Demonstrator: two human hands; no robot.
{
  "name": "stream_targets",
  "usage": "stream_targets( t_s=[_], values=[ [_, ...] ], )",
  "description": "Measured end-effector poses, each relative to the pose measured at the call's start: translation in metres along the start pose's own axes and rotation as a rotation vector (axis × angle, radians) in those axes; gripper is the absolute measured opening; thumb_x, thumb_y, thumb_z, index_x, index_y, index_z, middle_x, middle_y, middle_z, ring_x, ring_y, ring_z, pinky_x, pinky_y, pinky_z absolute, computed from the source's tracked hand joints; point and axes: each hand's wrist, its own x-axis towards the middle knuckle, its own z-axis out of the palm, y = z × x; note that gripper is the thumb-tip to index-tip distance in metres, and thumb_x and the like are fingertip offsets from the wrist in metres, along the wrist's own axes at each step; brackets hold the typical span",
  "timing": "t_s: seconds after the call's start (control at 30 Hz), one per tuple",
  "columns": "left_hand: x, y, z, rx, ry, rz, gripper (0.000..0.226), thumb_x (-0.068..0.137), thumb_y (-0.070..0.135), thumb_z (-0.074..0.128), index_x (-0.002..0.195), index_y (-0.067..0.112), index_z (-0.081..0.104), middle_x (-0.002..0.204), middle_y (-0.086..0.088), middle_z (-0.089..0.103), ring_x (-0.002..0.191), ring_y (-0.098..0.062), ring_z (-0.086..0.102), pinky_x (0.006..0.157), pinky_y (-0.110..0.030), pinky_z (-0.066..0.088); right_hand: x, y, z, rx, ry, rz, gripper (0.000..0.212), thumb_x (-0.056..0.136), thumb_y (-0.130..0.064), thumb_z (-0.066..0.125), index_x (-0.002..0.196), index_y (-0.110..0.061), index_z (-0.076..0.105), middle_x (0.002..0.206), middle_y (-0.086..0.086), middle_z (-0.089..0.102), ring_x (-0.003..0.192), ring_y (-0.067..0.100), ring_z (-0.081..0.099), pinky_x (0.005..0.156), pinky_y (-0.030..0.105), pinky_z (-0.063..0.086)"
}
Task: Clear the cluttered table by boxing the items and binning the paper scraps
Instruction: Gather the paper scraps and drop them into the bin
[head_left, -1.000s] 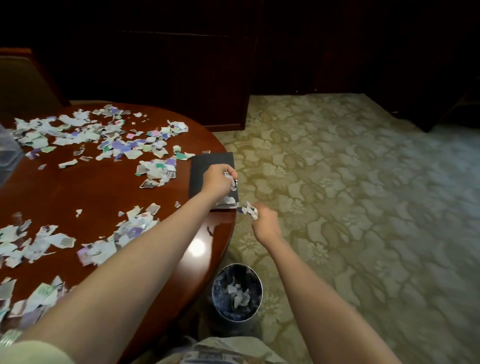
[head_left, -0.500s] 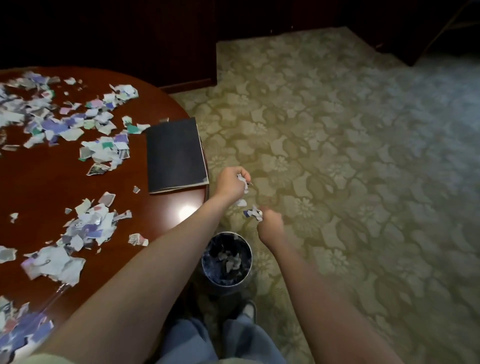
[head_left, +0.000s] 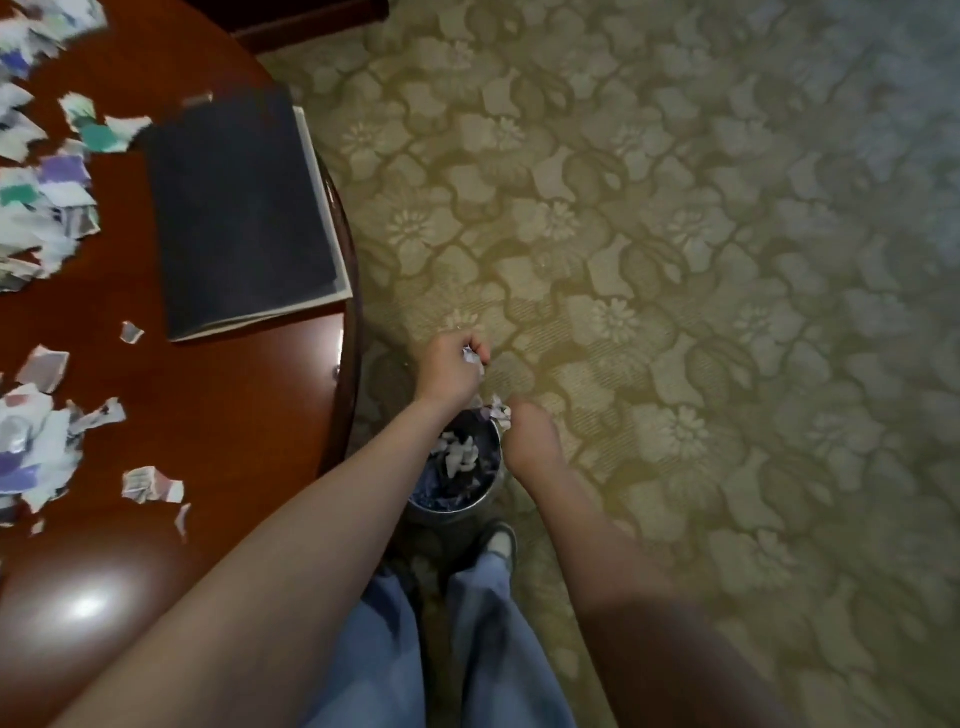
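My left hand (head_left: 449, 370) is curled round a clump of paper scraps (head_left: 471, 358), just beyond the far rim of the small metal bin (head_left: 491, 492). My right hand (head_left: 530, 436) grips another bunch of scraps (head_left: 497, 411) right over the bin's right edge. The bin stands on the carpet between the table and my feet, with torn paper (head_left: 457, 453) inside it. Many more torn scraps (head_left: 36, 447) lie on the round wooden table (head_left: 234, 415) at the left.
A dark flat notebook (head_left: 239, 208) lies near the table's right edge. More scraps (head_left: 47, 171) cover the table's far left. Patterned green carpet (head_left: 675, 260) spreads to the right. My legs and a shoe (head_left: 501, 545) are just below the bin.
Both hands came off the table's edge with their scraps and moved down toward me, over the bin. The camera tilted down, so the table slid left.
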Motion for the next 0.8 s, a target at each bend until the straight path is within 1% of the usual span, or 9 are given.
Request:
stream_targets(
  t_s=[0.1, 0.17, 0.23, 0.33, 0.47, 0.57, 0.63, 0.7, 0.8],
  values=[
    [0.010, -0.028, 0.016, 0.047, -0.033, -0.013, 0.044, 0.078, -0.017, 0.041, 0.055, 0.020, 0.045, 0.086, -0.008, 0.059, 0.071, -0.013, 0.048, 0.065, -0.027, 0.041, 0.012, 0.013, 0.024, 0.017, -0.042, 0.035, 0.024, 0.086, 0.002, 0.042, 0.107, -0.003, 0.054, 0.107, 0.020, 0.060, 0.101, 0.035, 0.058, 0.076, 0.033, 0.045],
    [0.015, -0.045, 0.026, 0.123, -0.072, -0.009, 0.043, 0.079, -0.016, 0.040, 0.056, 0.020, 0.045, 0.084, -0.006, 0.058, 0.076, -0.018, 0.049, 0.063, -0.025, 0.035, 0.023, 0.022, 0.040, 0.018, -0.064, 0.053, 0.021, 0.087, -0.001, 0.043, 0.105, -0.003, 0.054, 0.109, 0.020, 0.060, 0.102, 0.035, 0.057, 0.079, 0.033, 0.046],
    [0.018, -0.062, 0.035, 0.157, -0.084, -0.012, 0.039, 0.077, -0.018, 0.038, 0.059, 0.015, 0.048, 0.084, -0.002, 0.055, 0.081, -0.015, 0.047, 0.061, -0.021, 0.028, 0.032, 0.030, 0.057, 0.015, -0.078, 0.069, 0.020, 0.088, -0.003, 0.043, 0.106, -0.004, 0.053, 0.111, 0.019, 0.059, 0.104, 0.035, 0.056, 0.083, 0.035, 0.046],
    [0.023, -0.089, 0.054, 0.166, -0.089, -0.016, 0.034, 0.073, -0.021, 0.039, 0.067, 0.009, 0.053, 0.085, 0.000, 0.053, 0.084, -0.013, 0.045, 0.061, -0.018, 0.025, 0.049, 0.037, 0.083, 0.016, -0.111, 0.084, 0.026, 0.088, -0.001, 0.043, 0.113, -0.003, 0.051, 0.115, 0.020, 0.057, 0.106, 0.036, 0.056, 0.087, 0.037, 0.047],
    [0.037, -0.136, 0.083, 0.181, -0.148, -0.065, 0.037, 0.072, -0.021, 0.039, 0.062, 0.013, 0.050, 0.072, 0.004, 0.049, 0.066, -0.006, 0.042, 0.054, -0.016, 0.028, 0.077, 0.044, 0.117, -0.016, -0.176, 0.084, 0.038, 0.088, -0.003, 0.049, 0.125, -0.004, 0.046, 0.124, 0.018, 0.053, 0.115, 0.034, 0.053, 0.093, 0.037, 0.044],
    [0.054, -0.173, 0.102, 0.161, -0.117, -0.096, 0.044, 0.072, -0.021, 0.039, 0.057, 0.020, 0.047, 0.085, -0.006, 0.055, 0.078, -0.015, 0.050, 0.062, -0.016, 0.036, 0.099, 0.049, 0.146, -0.021, -0.216, 0.093, 0.040, 0.091, -0.006, 0.047, 0.131, -0.004, 0.042, 0.130, 0.018, 0.049, 0.120, 0.033, 0.049, 0.097, 0.038, 0.042],
    [0.062, -0.192, 0.109, 0.168, -0.082, -0.137, 0.043, 0.074, -0.021, 0.040, 0.058, 0.019, 0.049, 0.083, -0.004, 0.057, 0.081, -0.017, 0.051, 0.060, -0.017, 0.039, 0.110, 0.051, 0.164, -0.013, -0.228, 0.096, 0.040, 0.094, -0.007, 0.045, 0.133, -0.005, 0.040, 0.130, 0.018, 0.048, 0.120, 0.033, 0.049, 0.095, 0.038, 0.043],
    [0.069, -0.205, 0.113, 0.205, -0.064, -0.167, 0.036, 0.076, -0.018, 0.042, 0.065, 0.014, 0.053, 0.084, -0.004, 0.060, 0.081, -0.018, 0.053, 0.058, -0.019, 0.040, 0.119, 0.052, 0.180, -0.010, -0.228, 0.091, 0.042, 0.093, -0.007, 0.046, 0.134, -0.005, 0.038, 0.132, 0.018, 0.046, 0.120, 0.032, 0.049, 0.095, 0.037, 0.043],
    [0.075, -0.224, 0.116, 0.256, -0.034, -0.203, 0.032, 0.079, -0.013, 0.042, 0.080, 0.012, 0.062, 0.105, -0.010, 0.063, 0.092, -0.021, 0.055, 0.071, -0.024, 0.037, 0.127, 0.056, 0.193, 0.019, -0.233, 0.096, 0.048, 0.093, -0.004, 0.046, 0.140, -0.005, 0.033, 0.140, 0.018, 0.037, 0.123, 0.033, 0.047, 0.097, 0.038, 0.042]
  ],
)
